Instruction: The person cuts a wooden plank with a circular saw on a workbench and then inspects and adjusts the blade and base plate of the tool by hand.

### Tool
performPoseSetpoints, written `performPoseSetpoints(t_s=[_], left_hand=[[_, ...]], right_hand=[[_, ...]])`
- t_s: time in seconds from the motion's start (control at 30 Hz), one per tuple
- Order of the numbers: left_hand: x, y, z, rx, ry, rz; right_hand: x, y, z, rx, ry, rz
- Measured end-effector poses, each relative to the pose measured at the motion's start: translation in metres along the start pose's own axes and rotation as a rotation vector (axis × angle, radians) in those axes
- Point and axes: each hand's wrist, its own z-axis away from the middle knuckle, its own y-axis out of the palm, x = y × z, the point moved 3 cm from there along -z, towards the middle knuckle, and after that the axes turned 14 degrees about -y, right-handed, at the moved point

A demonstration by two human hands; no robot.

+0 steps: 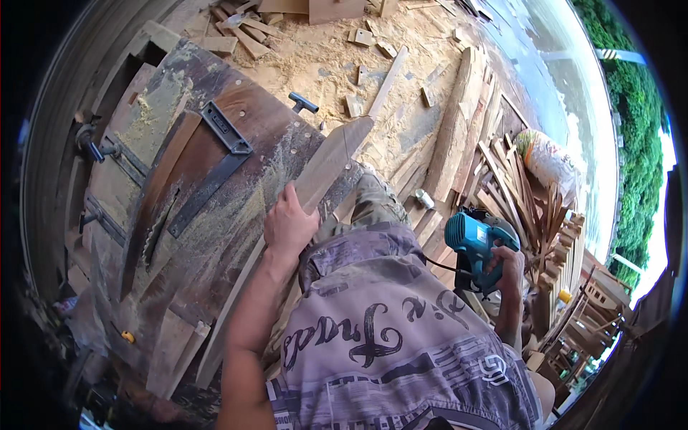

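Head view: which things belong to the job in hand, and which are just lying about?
In use, judging by the hands:
- wooden board, gripped by the left hand
- teal power tool, held in the right hand

Apparently just lying about:
- black square on the workbench
- curved wooden piece, beside it
- small can
- white sack

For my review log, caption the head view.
Left hand holding a wooden board, right hand gripping a teal power tool.

- Left grip (290,223): at right edge of table (276,125), curled tight, back side up.
- Left forearm (247,315): bare, reaching up along same table edge.
- Right grip (507,266): well right of table, curled closed.
- Right forearm (509,309): partly hidden.
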Motion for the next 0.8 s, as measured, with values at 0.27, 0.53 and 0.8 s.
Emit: performPoseSetpoints(t_s=[0.27,0.53,0.8], left_hand=[[0.005,0.012,0.002,-0.077,0.105,-0.047],[0.000,0.006,0.007,-0.032,0.118,0.043],[0.008,-0.005,-0.052,0.158,0.165,0.708]], right_hand=[[-0.081,-0.010,0.116,-0.119,-0.095,-0.249],[-0.132,0.042,0.172,-0.131,-0.106,-0.208],[-0.080,0.122,0.211,0.047,-0.178,-0.206]])
